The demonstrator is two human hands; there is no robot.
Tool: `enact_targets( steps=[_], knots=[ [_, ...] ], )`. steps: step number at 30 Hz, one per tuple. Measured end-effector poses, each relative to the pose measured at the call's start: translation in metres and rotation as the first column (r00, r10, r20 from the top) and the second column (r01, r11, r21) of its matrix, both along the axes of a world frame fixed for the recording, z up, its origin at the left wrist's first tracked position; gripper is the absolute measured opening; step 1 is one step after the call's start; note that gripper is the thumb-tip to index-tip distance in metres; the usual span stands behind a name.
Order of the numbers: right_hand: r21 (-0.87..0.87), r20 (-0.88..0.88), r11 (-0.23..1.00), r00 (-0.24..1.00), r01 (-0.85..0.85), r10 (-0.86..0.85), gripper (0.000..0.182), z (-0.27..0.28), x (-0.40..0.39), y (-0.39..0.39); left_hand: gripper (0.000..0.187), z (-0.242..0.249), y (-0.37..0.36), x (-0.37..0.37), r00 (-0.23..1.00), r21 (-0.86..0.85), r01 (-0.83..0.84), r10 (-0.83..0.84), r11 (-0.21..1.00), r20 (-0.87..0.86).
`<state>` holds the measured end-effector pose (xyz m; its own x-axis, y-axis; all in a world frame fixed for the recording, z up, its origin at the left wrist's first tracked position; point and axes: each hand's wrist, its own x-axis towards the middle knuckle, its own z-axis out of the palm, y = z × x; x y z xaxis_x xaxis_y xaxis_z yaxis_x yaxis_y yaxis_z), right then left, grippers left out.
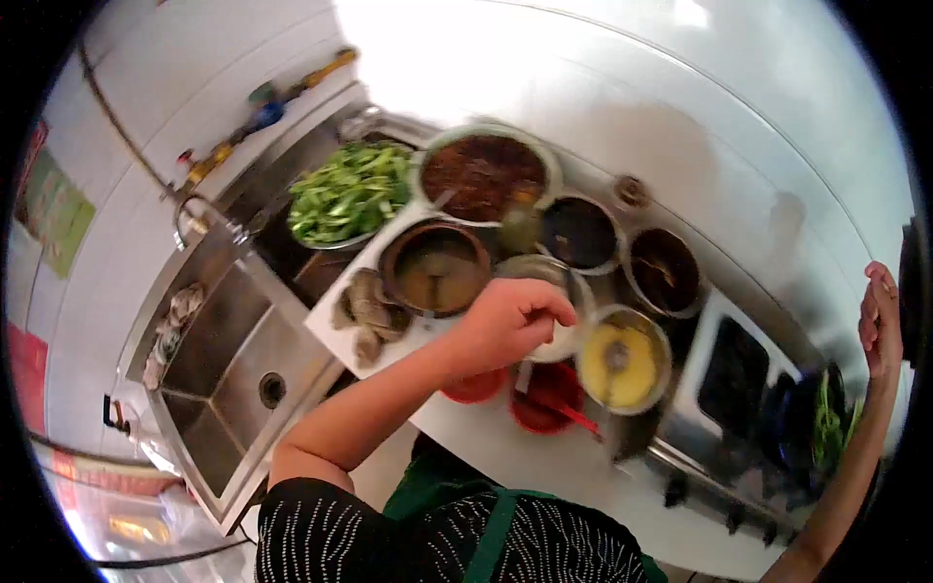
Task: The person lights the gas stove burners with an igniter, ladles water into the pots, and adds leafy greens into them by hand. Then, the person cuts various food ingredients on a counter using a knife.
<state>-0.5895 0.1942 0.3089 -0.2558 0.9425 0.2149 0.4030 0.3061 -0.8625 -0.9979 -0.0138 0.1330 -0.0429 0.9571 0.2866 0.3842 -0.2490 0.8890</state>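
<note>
The left hand [510, 321] was at the centre of the frame, fingers curled closed over a white bowl [554, 291]; what it gripped, if anything, could not be told. The right hand [880, 321] was at the right edge, raised with fingers extended and open, holding nothing visible, beside a dark object cut off by the frame. Just right of the left hand stood a bowl of yellow contents [622, 361]. Directly below the left hand sat two red bowls [549, 396], one with a red-handled utensil in it. Above the hand, a pot of brownish liquid [435, 267], a large bowl of dark red paste [483, 175], and two dark pots [580, 233] were grouped closely on the white surface [505, 447]. A basin of chopped greens [350, 192] lay at upper centre-left. A steel sink [233, 360] occupied the left of the frame, with a tap [199, 209] above it. A wok with greens [826, 418] sat at lower right.
</note>
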Motion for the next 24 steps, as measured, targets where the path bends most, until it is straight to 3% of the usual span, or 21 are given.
enact_targets(
  steps=[1, 2, 4, 6, 8, 9, 10, 11, 12, 14, 15, 17, 18, 19, 20, 22, 24],
  knots=[
    [-0.102, -0.050, 0.987, 0.992, -0.124, 0.120, 0.023, 0.002, -0.055, -0.006, 0.016, -0.005, -0.006, -0.031, 0.999, -0.011, 0.004, -0.003, 1.000, 0.052],
    [-0.097, -0.073, 0.986, 0.989, -0.133, 0.126, 0.023, -0.006, -0.111, -0.009, 0.017, -0.011, -0.016, -0.058, 0.998, 0.005, -0.032, 0.031, 0.999, 0.063],
    [-0.207, 0.012, 0.949, 0.969, -0.238, 0.245, 0.022, -0.011, -0.241, -0.026, 0.017, -0.027, -0.033, -0.119, 0.995, -0.017, -0.079, 0.080, 0.997, 0.065],
    [-0.160, 0.199, 0.866, 0.844, -0.473, 0.498, 0.020, -0.037, -0.367, -0.035, 0.017, -0.041, -0.055, -0.174, 0.983, -0.047, -0.145, 0.149, 0.988, 0.105],
    [-0.301, 0.276, 0.733, 0.680, -0.611, 0.680, 0.014, -0.057, -0.471, -0.061, 0.018, -0.052, -0.076, -0.227, 0.958, -0.126, -0.272, 0.281, 0.954, 0.055],
    [-0.261, 0.428, 0.702, 0.573, -0.662, 0.699, 0.015, -0.085, -0.520, -0.056, 0.019, -0.062, -0.083, -0.258, 0.930, -0.140, -0.365, 0.366, 0.920, -0.023],
    [0.174, 0.543, 0.459, 0.474, -0.871, 0.694, 0.018, -0.128, -0.565, -0.043, 0.019, -0.070, -0.089, -0.289, 0.891, -0.146, -0.453, 0.442, 0.880, -0.101],
    [0.154, 0.706, 0.422, 0.399, -0.893, 0.585, 0.022, -0.153, -0.608, -0.044, 0.021, -0.071, -0.094, -0.319, 0.851, -0.156, -0.524, 0.506, 0.837, -0.140],
    [0.008, 0.797, 0.534, 0.328, -0.845, 0.507, 0.022, -0.156, -0.642, -0.067, 0.025, -0.086, -0.095, -0.347, 0.800, -0.143, -0.598, 0.574, 0.789, -0.174],
    [-0.027, 0.775, 0.463, 0.274, -0.886, 0.570, 0.025, -0.203, -0.705, -0.073, 0.034, -0.102, -0.094, -0.401, 0.744, -0.158, -0.663, 0.621, 0.732, -0.247],
    [-0.006, 0.783, 0.484, 0.297, -0.875, 0.547, 0.033, -0.236, -0.734, -0.073, 0.034, -0.108, -0.093, -0.421, 0.747, -0.159, -0.660, 0.619, 0.734, -0.244],
    [0.084, 0.824, 0.517, 0.351, -0.852, 0.444, 0.055, -0.262, -0.778, -0.086, 0.042, -0.119, -0.086, -0.454, 0.634, -0.021, -0.717, 0.640, 0.697, -0.434],
    [0.148, 0.852, 0.526, 0.379, -0.837, 0.363, 0.068, -0.261, -0.791, -0.099, 0.042, -0.124, -0.080, -0.466, 0.636, -0.019, -0.716, 0.641, 0.698, -0.429],
    [-0.062, 0.931, 0.563, 0.156, -0.824, 0.331, 0.097, -0.255, -0.808, -0.104, 0.046, -0.130, -0.075, -0.478, 0.623, -0.011, -0.709, 0.619, 0.705, -0.478],
    [-0.060, 0.932, 0.562, 0.156, -0.825, 0.328, 0.097, -0.259, -0.820, -0.099, 0.051, -0.133, -0.069, -0.490, 0.605, 0.000, -0.702, 0.597, 0.712, -0.526],
    [-0.142, 0.946, 0.579, 0.062, -0.803, 0.318, 0.098, -0.273, -0.836, -0.090, 0.052, -0.144, -0.061, -0.507, 0.621, 0.008, -0.693, 0.602, 0.721, -0.502],
    [-0.144, 0.940, 0.577, 0.071, -0.804, 0.332, 0.095, -0.289, -0.845, -0.073, 0.049, -0.141, -0.057, -0.514, 0.668, -0.007, -0.676, 0.609, 0.737, -0.427]
  ],
)
